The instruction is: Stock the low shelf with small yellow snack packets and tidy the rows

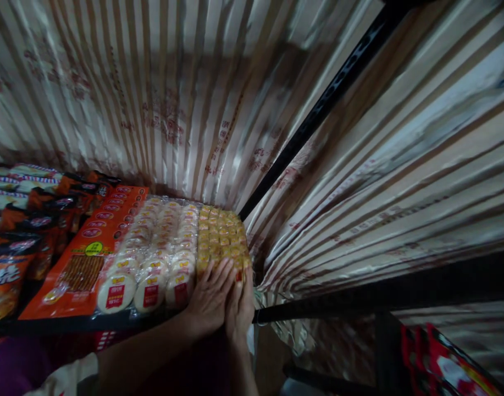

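My left hand (210, 294) lies with its fingers stretched out over the near end of rows of small yellow-wrapped snack packs (221, 234). Beside it, my right hand (240, 308) presses along the right front edge of the same packs, fingers extended. The two hands touch or nearly touch and partly cover the front packs. Just left of my left hand are rows of round white crackers (150, 291) in clear wrapping. What lies under my palms is hidden.
Left of the crackers lies an orange snack bag (82, 264) with brown sticks shown on it, then orange-and-black bags (8, 275). A black shelf post (313, 118) slants behind the packs, against striped sheeting (173, 99). Red packages (445, 357) stand lower right.
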`<control>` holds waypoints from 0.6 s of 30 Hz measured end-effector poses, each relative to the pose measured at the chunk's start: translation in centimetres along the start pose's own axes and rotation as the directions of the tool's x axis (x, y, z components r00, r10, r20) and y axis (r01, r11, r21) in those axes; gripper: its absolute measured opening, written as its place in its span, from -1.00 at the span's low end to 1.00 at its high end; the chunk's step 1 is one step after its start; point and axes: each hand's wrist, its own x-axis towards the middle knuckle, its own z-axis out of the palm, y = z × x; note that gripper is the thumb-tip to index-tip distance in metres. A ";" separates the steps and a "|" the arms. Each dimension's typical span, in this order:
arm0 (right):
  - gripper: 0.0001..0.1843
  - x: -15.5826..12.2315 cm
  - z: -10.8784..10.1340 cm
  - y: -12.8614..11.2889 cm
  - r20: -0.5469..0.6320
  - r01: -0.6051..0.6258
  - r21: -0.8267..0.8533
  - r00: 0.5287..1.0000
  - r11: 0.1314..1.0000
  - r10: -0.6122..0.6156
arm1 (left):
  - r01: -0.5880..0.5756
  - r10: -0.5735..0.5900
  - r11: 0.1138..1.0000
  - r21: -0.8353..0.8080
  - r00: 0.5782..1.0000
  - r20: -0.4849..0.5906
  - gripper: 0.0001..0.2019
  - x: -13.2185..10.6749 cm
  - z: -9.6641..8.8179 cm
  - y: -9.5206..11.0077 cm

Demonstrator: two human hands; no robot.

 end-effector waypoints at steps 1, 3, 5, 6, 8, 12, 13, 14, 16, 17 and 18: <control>-0.33 -1.5 0.1 0.7 0.025 0.022 -0.003 0.999 1.000 -0.022 | -0.005 0.005 1.000 0.007 1.000 0.004 -0.51 -1.0 0.3 0.5; -0.33 -3.9 0.5 2.1 0.022 0.031 -0.020 0.999 0.999 -0.030 | -0.003 0.002 1.000 0.018 1.000 0.015 -0.51 -2.6 0.6 0.9; -0.33 -5.2 1.0 3.3 0.045 0.024 -0.044 0.999 0.999 -0.022 | -0.010 0.010 1.000 0.021 0.999 0.038 -0.49 -3.6 1.0 0.8; -0.33 -5.6 1.3 3.8 0.060 0.021 -0.055 0.998 0.998 -0.018 | -0.018 0.017 1.000 0.019 0.998 0.052 -0.47 -3.9 1.1 0.6; -0.31 -5.8 1.7 4.6 0.087 0.031 -0.065 0.996 0.997 -0.026 | -0.028 0.027 0.999 0.017 0.997 0.073 -0.44 -4.2 1.4 0.2; -0.32 -5.3 2.0 4.9 0.084 0.044 -0.079 0.996 0.996 -0.037 | -0.036 0.035 0.999 0.006 0.996 0.077 -0.43 -3.9 1.5 -0.2; -0.31 -5.1 2.0 4.7 0.073 0.036 -0.080 0.997 0.996 -0.030 | -0.028 0.028 1.000 0.002 0.997 0.071 -0.44 -3.6 1.3 -0.3; -0.30 -4.8 1.9 4.5 0.061 0.027 -0.079 0.998 0.997 -0.022 | -0.017 0.017 1.000 -0.003 0.998 0.063 -0.45 -3.2 1.1 -0.4; -0.28 -4.1 1.6 3.9 0.036 0.013 -0.078 0.999 0.997 -0.010 | 0.014 -0.014 1.000 -0.008 0.999 0.047 -0.46 -1.9 0.6 -0.7; -0.28 -3.7 1.5 3.6 0.027 0.012 -0.086 1.000 0.996 -0.009 | 0.027 -0.027 1.000 -0.007 0.999 0.044 -0.47 -1.2 0.5 -0.9; -0.27 -3.4 1.4 3.3 0.023 0.016 -0.101 1.000 0.995 -0.014 | 0.037 -0.036 0.999 -0.005 0.998 0.043 -0.47 -0.4 0.3 -1.2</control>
